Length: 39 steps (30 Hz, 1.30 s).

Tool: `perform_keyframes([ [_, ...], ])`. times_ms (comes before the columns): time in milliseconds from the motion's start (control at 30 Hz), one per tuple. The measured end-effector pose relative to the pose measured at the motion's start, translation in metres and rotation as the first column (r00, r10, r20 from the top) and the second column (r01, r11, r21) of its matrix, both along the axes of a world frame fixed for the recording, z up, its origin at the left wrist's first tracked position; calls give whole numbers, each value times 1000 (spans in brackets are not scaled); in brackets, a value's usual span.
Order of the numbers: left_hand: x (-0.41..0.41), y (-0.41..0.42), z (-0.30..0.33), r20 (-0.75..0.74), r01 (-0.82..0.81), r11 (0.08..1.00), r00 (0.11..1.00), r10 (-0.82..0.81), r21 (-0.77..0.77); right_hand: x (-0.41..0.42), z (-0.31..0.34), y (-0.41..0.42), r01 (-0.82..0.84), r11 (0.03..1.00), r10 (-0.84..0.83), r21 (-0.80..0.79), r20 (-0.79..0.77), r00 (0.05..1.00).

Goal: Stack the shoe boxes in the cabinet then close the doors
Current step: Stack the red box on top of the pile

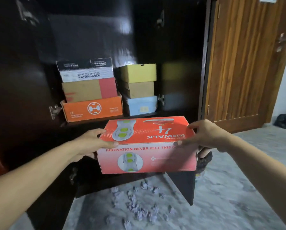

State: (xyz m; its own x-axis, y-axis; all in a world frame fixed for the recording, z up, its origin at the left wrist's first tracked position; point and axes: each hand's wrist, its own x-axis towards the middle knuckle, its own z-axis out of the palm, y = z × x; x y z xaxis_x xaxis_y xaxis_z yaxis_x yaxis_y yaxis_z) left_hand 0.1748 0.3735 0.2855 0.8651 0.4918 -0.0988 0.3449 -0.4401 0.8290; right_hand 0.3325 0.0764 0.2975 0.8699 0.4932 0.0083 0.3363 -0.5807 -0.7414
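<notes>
Red shoe box (147,143) held at both ends, left hand (92,143) and right hand (205,136) each wrapped round an edge, out in front of the open cabinet (180,47). Best kept flat and lifted onto the yellow box (138,73) atop the shorter pile, edges lined up.

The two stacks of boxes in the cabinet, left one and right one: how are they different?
The left stack has wider boxes than the right stack. Top box: black and white with Skechers print on the left stack, plain yellow on the right stack. Bottom box: orange on the left stack, pale blue on the right stack. Both stacks are three boxes high and stand on the same cabinet shelf.
</notes>
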Motion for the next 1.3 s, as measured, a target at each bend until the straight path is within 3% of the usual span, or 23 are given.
perform_keyframes([
  [367,-11,61,63,112,-77,997,991,76,6,11,76,79,-60,998,58,23,85,995],
  [667,4,131,140,277,-195,980,944,180,26,43,160,161,-142,979,116,144,174,978],
  [967,32,197,235,462,-271,962,848,259,-41,62,253,241,-195,945,127,264,253,959],
  [1300,97,259,298,615,-357,928,711,342,-103,129,305,332,-183,898,66,401,287,956],
])
